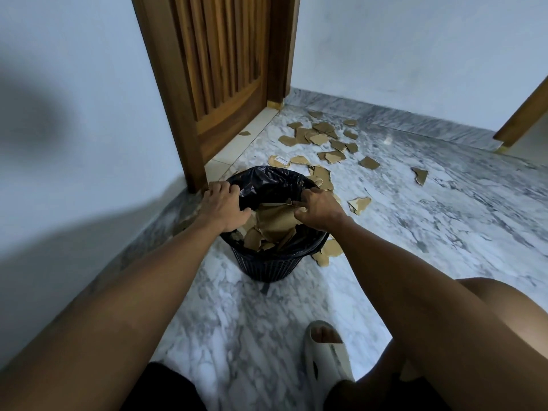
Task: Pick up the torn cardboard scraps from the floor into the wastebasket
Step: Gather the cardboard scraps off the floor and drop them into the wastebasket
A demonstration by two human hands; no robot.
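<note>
A slipper (326,355) and a bent knee (489,315) sit nearest, with bare marble floor (237,321) between them and the bin (268,266). Both arms reach forward to it. The left hand (224,204) curls its fingers (228,188) over the left rim, gripping the black liner (267,179). The right hand (318,207) pinches the liner's right edge, fingers closed on it. Torn brown scraps (275,226) fill the bin. More scraps (323,137) lie scattered on the floor beyond, toward the wooden door (219,69) and the far wall (415,54), with one scrap (420,175) apart at right.
</note>
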